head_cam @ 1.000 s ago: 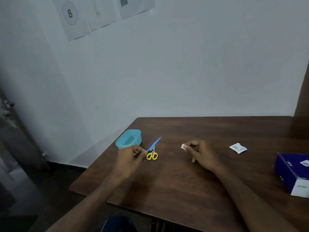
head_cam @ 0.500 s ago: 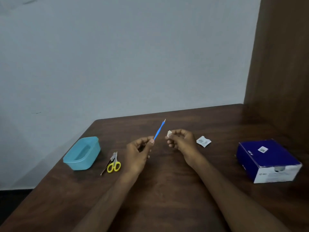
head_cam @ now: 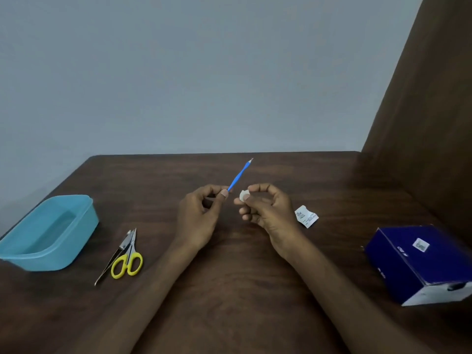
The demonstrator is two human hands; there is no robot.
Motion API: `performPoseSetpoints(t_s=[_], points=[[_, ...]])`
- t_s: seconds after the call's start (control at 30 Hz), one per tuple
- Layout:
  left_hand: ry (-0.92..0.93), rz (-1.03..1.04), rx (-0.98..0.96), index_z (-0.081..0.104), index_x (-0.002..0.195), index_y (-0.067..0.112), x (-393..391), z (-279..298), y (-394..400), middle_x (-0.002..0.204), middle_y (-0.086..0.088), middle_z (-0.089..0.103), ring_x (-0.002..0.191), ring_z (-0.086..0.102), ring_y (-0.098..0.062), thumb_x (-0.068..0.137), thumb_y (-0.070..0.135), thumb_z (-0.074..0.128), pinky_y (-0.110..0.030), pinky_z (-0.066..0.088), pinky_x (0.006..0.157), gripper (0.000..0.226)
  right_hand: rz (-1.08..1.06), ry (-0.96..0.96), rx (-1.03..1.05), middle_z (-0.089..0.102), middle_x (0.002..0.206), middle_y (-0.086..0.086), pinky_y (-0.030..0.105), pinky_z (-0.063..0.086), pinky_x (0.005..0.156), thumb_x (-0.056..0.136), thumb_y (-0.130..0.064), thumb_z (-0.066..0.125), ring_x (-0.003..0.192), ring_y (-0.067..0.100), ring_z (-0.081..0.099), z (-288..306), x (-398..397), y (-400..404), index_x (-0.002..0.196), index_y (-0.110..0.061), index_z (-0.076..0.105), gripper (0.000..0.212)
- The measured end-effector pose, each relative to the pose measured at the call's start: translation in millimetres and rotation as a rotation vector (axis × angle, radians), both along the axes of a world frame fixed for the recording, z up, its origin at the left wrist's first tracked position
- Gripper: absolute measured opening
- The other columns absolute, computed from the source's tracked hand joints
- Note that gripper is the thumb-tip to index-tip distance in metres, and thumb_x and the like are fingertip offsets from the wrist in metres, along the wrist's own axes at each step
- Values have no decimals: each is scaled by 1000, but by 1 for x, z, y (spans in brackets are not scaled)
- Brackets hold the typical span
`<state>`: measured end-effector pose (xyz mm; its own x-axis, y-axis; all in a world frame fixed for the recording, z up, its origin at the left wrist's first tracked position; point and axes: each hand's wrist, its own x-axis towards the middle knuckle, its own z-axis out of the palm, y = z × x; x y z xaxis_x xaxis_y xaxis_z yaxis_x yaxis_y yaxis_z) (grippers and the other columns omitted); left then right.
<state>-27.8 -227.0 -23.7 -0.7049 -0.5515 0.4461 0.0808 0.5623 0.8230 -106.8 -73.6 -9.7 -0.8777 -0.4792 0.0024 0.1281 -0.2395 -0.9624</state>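
1. Because the left hand (head_cam: 201, 215) pinches the blue pointed tool (head_cam: 240, 175) only at its lower end, between thumb and forefinger, the shaft could well swivel or slip free above the tabletop (head_cam: 229, 290).
2. Its sharp tip, angled up and away, could prick the right hand (head_cam: 265, 208) if the small white wad (head_cam: 244, 195) is wiped along it carelessly; the wad, pinched lightly between thumb and fingertip just beside the handle, could also drop.
3. Both forearms reach forward from the near edge, wrists lifted, hands nearly meeting mid-tabletop; the right hand's remaining fingers curl loosely.
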Motion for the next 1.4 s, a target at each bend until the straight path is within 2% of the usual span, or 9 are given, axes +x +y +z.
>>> performPoseSetpoints(t_s=[0.33, 0.5, 0.57, 0.63, 0.77, 0.93, 1.1, 1.23, 1.4], points=[[-21, -31, -16, 84, 104, 30, -6, -5, -3, 89, 17, 78, 76, 69, -2, 102, 29, 72, -9, 43, 61, 12, -33, 1, 20, 80, 92, 16, 29, 59, 62, 97, -1, 72, 68, 21, 70, 0, 0, -1, 96, -6, 66, 8], [-38, -64, 20, 84, 102, 30, -4, -4, -5, 86, 14, 79, 73, 69, -3, 103, 30, 71, -16, 48, 60, 13, -261, 343, 185, 75, 98, 0, 34, 52, 62, 83, -12, 89, 71, 15, 70, -5, 2, -1, 78, -17, 75, 15], [-41, -63, 33, 84, 102, 28, -4, -2, -4, 81, 13, 78, 65, 65, -2, 103, 30, 71, -16, 46, 57, 13, -305, 415, 173, 75, 90, 2, 34, 51, 60, 82, -12, 90, 63, 14, 68, -4, 2, 1, 76, -18, 74, 19], [-37, -64, 39, 84, 101, 27, -4, -2, -3, 74, 14, 75, 58, 59, 1, 102, 29, 72, -14, 43, 55, 13, -289, 395, 152, 75, 75, 4, 31, 49, 54, 85, -9, 87, 55, 13, 63, -4, 1, 3, 77, -15, 70, 19], [-41, -63, 28, 84, 100, 26, -1, 0, 0, 67, 24, 68, 56, 57, 6, 102, 29, 72, -10, 38, 55, 12, -214, 321, 96, 76, 80, 12, 28, 52, 49, 97, -4, 75, 52, 15, 64, -5, 0, 0, 90, -7, 65, 13], [-40, -78, 1, 84, 101, 27, 3, 1, 3, 75, 21, 73, 59, 59, 4, 101, 29, 73, -9, 40, 56, 11, -213, 268, 11, 78, 86, 17, 32, 63, 65, 98, -6, 74, 65, 21, 74, -7, -1, -1, 101, -4, 65, 10], [-44, -112, -19, 85, 100, 29, 1, 1, 4, 83, 21, 78, 68, 67, 1, 100, 30, 75, -11, 44, 60, 10, -206, 139, -90, 78, 85, 13, 30, 63, 67, 89, -5, 83, 72, 20, 76, -4, -3, 0, 114, -5, 66, 30], [-34, -158, -67, 84, 99, 30, 3, 0, 3, 93, 22, 80, 78, 72, -5, 99, 29, 76, -11, 46, 64, 8, -202, 113, -96, 78, 82, 9, 23, 57, 60, 88, -5, 84, 62, 14, 68, -4, -4, 0, 110, -6, 69, 27], [-10, -142, -58, 84, 100, 29, 4, 0, 2, 91, 16, 79, 80, 72, -8, 99, 29, 77, -15, 50, 65, 8, -184, 117, -100, 80, 86, 7, 26, 57, 62, 88, -7, 84, 62, 12, 65, -4, -5, 0, 102, -6, 75, 17]])
